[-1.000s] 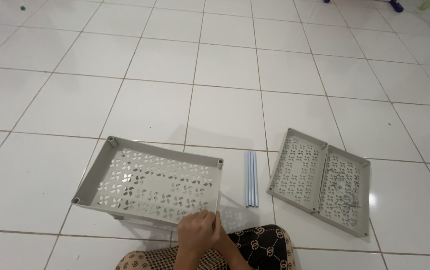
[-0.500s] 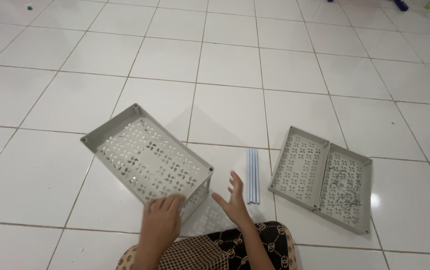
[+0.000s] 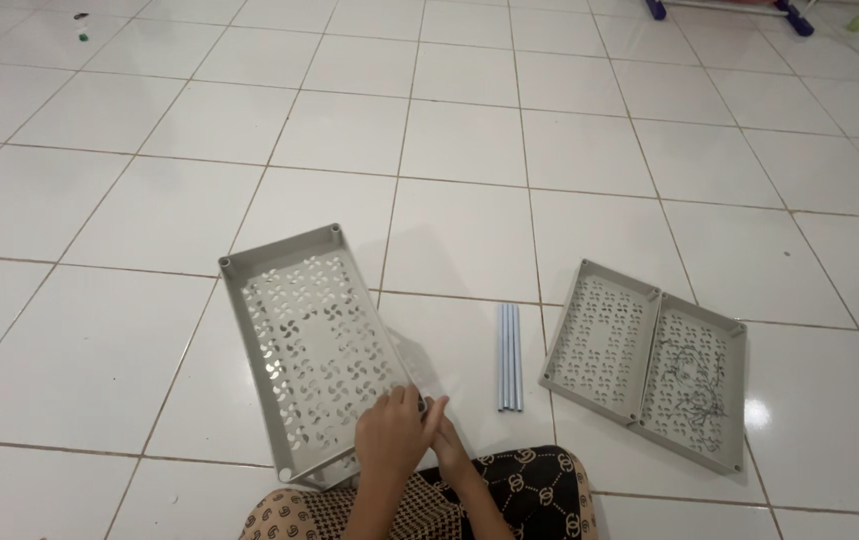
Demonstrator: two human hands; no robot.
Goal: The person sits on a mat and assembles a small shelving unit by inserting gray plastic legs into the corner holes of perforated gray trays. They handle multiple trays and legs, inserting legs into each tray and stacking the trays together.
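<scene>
White glazed floor tiles [image 3: 470,130] with dark grout lines fill the whole view, and every part lies directly on them, within reach of the seated person whose patterned dark and tan clothing [image 3: 510,490] shows at the bottom edge.

Closest in, the left hand [image 3: 390,440] lies over the near right corner of the grey perforated plastic shelf tray [image 3: 315,340], its fingers curled down onto the rim there, so it seems to be gripping that corner. The right hand [image 3: 450,450] comes in just beside it, fingers pressed against the same corner from the other side; whether it is clamped on the rim or only touching cannot be told, since the left hand covers most of it. With both hands at one corner, the tray rests skewed on the floor, its far end swung away to the left.

Just to the right of the hands, a bundle of thin grey-blue tubes [image 3: 510,357] lies straight and side by side on a tile, well apart from the tray's rim but near enough to pick up without shifting.

Further right, a pair of matching grey perforated trays [image 3: 640,360] sits edge to edge, touching along one long side, parked out of the way of the tray in hand.

At the far top right, the purple feet of a stand [image 3: 720,10] barely enter view.
</scene>
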